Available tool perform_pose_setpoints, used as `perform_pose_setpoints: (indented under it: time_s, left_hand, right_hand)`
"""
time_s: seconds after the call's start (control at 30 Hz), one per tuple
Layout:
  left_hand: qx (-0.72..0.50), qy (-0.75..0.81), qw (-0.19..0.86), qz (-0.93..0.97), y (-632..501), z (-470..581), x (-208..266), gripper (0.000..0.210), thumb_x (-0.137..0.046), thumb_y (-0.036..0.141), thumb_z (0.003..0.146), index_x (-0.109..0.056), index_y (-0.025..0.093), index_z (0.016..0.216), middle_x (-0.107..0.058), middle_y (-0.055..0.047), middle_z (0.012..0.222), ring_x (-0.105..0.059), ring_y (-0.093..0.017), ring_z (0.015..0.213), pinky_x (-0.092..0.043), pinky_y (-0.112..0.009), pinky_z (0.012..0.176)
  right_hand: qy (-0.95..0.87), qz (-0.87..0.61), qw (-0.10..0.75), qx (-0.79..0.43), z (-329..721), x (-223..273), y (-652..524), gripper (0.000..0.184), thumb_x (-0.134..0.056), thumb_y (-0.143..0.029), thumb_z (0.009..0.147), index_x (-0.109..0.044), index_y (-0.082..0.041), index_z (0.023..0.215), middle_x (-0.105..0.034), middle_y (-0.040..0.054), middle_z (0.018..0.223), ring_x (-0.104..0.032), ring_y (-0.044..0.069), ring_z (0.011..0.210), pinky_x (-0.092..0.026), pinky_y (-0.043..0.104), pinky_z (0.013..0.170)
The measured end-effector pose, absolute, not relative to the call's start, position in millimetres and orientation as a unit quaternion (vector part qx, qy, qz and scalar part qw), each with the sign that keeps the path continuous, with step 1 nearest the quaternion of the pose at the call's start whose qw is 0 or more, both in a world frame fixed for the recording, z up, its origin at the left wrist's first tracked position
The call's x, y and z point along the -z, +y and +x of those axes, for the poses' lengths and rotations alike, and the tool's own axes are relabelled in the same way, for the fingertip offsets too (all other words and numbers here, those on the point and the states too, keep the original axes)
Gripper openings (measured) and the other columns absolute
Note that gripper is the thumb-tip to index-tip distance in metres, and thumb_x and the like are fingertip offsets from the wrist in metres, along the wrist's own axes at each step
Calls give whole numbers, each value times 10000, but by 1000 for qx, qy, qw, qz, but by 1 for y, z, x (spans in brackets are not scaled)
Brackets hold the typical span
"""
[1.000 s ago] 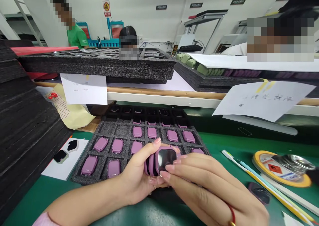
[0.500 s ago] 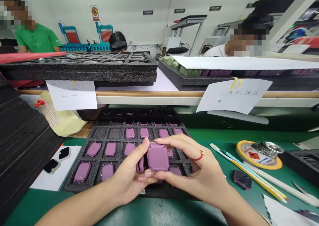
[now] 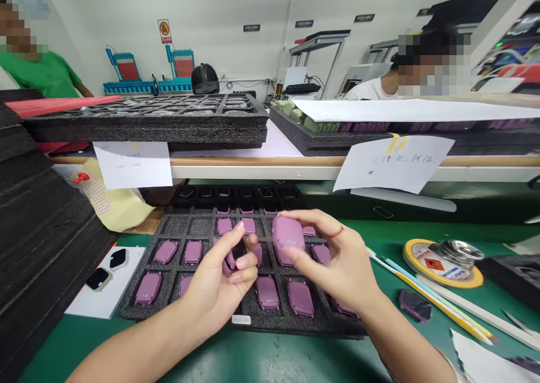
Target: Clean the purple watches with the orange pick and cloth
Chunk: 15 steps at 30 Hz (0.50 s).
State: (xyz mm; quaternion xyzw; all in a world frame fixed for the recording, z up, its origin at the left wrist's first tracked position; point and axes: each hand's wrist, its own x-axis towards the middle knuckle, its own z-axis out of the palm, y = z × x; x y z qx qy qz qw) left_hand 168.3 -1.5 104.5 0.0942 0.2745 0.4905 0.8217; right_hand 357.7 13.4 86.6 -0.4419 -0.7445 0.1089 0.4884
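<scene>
My right hand (image 3: pixel 341 267) pinches a purple smartwatch body (image 3: pixel 288 234) between thumb and fingers, its smooth back toward me, above the black foam tray (image 3: pixel 172 225). In my closed left hand (image 3: pixel 213 287) is another purple smartwatch body (image 3: pixel 240 250) with a dark face, partly hidden by the fingers. The two held pieces are apart. Below them, the tray's compartments hold several more purple watch bodies (image 3: pixel 148 288), most lying back side up. A few compartments at the tray's left contain none.
Two watch bodies (image 3: pixel 98 279) lie on a white box at left, beside stacked black foam (image 3: pixel 46 259). On the right are pens (image 3: pixel 439 298), a yellow-rimmed tin (image 3: pixel 442 265) and one watch body (image 3: pixel 415 305). A shelf (image 3: pixel 253 172) with foam trays crosses ahead. Two people are beyond.
My hands have moved apart. The right hand has carried its watch body up and to the right, away from the one in my left hand. The view has shifted slightly.
</scene>
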Motion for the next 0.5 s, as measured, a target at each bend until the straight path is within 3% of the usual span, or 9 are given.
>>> perform_pose_setpoints:
  time_s: [0.1,0.23,0.37,0.5]
  left_hand:
    - [-471,311,819,98,-14,161,-105,51,-705,154,849,-671,116,852,-689,-29,716,-499,-30,445,-288,-109,391]
    - [-301,309,893,132,-31,162,-88,295,-692,420,823,-666,131,767,-732,-74,699,-445,-53,342,-187,-175,368]
    - [-240,282,906,206,-37,166,-77,316,-774,424,709,-711,129,802,-708,-41,656,-323,-24,331,-94,-211,405]
    - [-286,293,891,195,-32,162,-78,359,-777,446,728,-735,128,889,-747,-77,753,-452,-58,405,-176,-210,440]
  right_hand:
    - [-733,-487,443,-172,344,-78,41,300,-674,-386,876,-689,-168,1083,-776,87,994,-733,215,846,-593,367,786]
    - [-798,-452,345,-200,293,-66,77,273,-797,-333,774,-744,-158,976,-768,77,909,-717,226,813,-586,383,787]
    - [-827,-428,298,-208,237,-46,100,311,-737,-348,894,-695,-155,1133,-713,99,1184,-672,263,1102,-523,505,999]
    - [-820,-416,312,-240,218,-37,109,378,-683,-340,948,-632,-168,1281,-610,125,1403,-572,306,1309,-442,579,1105]
